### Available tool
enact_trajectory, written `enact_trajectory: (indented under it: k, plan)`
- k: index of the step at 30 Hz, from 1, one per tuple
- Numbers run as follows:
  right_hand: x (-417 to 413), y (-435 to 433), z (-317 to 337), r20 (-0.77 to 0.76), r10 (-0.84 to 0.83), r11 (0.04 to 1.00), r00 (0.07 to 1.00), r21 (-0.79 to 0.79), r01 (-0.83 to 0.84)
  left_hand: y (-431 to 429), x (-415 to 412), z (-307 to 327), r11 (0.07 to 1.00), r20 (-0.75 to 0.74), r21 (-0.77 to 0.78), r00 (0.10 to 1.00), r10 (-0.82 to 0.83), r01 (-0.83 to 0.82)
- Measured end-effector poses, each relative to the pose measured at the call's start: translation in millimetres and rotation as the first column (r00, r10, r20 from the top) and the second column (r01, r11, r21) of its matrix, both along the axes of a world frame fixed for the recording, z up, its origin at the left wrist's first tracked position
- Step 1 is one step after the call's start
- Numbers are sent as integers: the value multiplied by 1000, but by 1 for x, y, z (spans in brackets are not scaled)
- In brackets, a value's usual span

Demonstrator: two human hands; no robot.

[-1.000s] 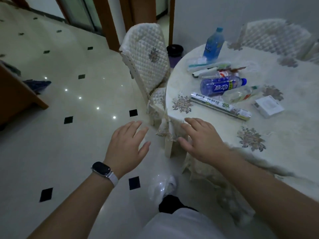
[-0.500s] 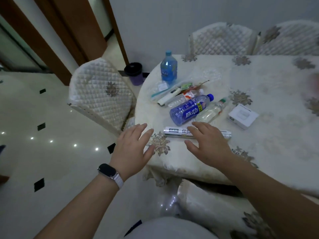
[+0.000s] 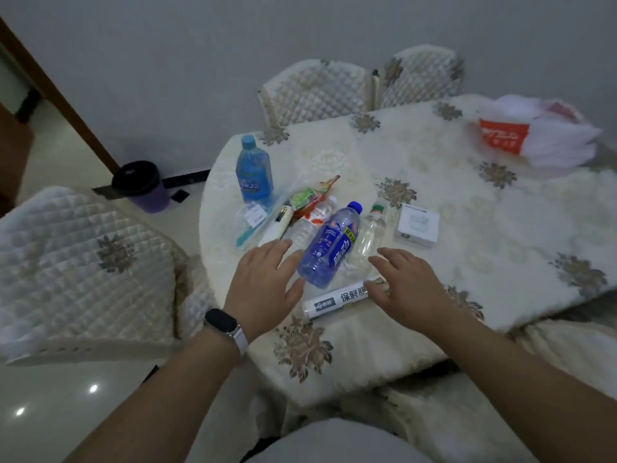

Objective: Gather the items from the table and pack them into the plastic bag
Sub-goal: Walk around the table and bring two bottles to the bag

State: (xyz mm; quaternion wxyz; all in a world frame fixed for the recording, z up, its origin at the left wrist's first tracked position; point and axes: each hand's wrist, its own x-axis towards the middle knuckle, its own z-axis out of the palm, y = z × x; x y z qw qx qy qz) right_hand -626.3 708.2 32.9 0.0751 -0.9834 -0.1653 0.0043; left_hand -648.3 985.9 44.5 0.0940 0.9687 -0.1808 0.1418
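A: Start with the lying blue bottle?
B: Makes sense. Lies right between the fingertips of the left hand and the right hand, apparently touching neither.
A: State of the fingers?
B: Spread and nearly straight on both hands, gripping nothing, held low over the table.
A: How to handle it?
B: Probably stiff, smooth and round, so apt to roll; heavy if full, though cannot tell the fill. Best to wrap round the middle at the label, not the cap.
A: And the long box?
B: Runs partly beneath the right thumb. Looks light and rigid, so easy to take by the middle.
A: Anything in the way?
B: Crowded beyond the fingertips: a clear bottle just past the right forefinger, a red-label bottle past the left fingers, then snack packets, a toothbrush pack and an upright blue bottle farther out. Also a white box beyond the right fingers. Could easily set the neighbours rolling.
A: Where to find the plastic bag?
B: Far beyond the right fingers and off to their right — soft, crumpled, lying on the table. Needs opening first, most likely.
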Motion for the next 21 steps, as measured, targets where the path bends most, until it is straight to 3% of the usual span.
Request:
enact_trajectory:
  k: [11, 21]
  plan:
    - [3, 51, 13, 5, -332, 942, 943, -54, 332, 33, 76, -36, 955, -101, -179, 961, -256, 236]
    - [31, 35, -22, -47, -416, 909, 908, 7, 416, -22, 117, -57, 964, -288, -161, 924, -253, 213]
